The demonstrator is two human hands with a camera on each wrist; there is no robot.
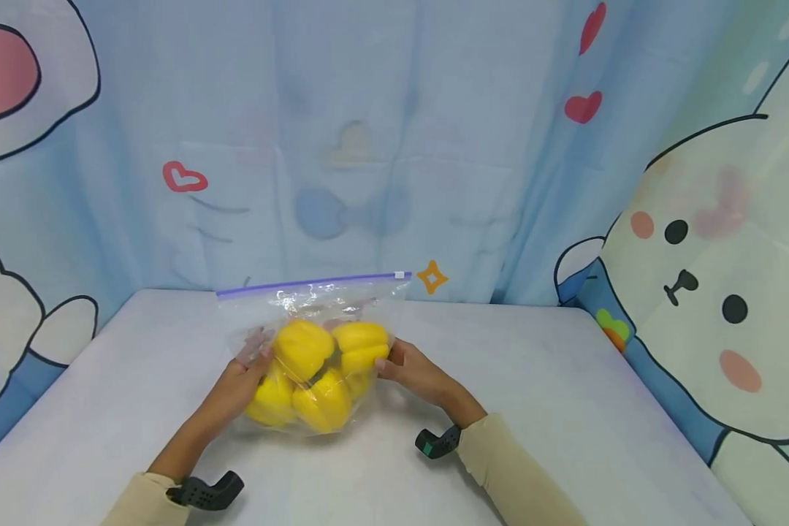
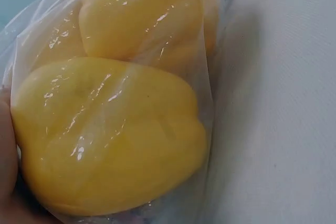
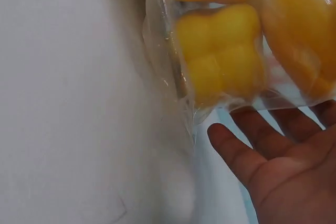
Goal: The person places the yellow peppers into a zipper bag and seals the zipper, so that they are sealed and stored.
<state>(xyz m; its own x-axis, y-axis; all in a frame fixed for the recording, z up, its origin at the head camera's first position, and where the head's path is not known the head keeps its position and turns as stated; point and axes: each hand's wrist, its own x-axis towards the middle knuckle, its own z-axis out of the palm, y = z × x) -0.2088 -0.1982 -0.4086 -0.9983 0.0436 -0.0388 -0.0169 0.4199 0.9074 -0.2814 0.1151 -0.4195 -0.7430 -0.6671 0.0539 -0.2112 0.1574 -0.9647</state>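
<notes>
A clear zip bag (image 1: 315,299) with a purple slider strip along its top stands upright in the head view. Inside it are several yellow bell peppers (image 1: 305,349), which also fill the left wrist view (image 2: 113,135). My left hand (image 1: 243,376) grips the bag's left side, thumb in front and fingers behind the plastic. At the right side is my right hand (image 1: 417,371), its thumb by the bag's edge. The right wrist view shows that hand (image 3: 294,166) with fingers extended behind the bag and thumb spread. Whether the bag's bottom touches the table is unclear.
The bag is over a white table (image 1: 565,409). Behind the table hangs a light blue curtain (image 1: 434,146) printed with hearts and cartoon animals. Each wrist wears a black band-like device (image 1: 207,491), and both sleeves (image 1: 516,467) are beige.
</notes>
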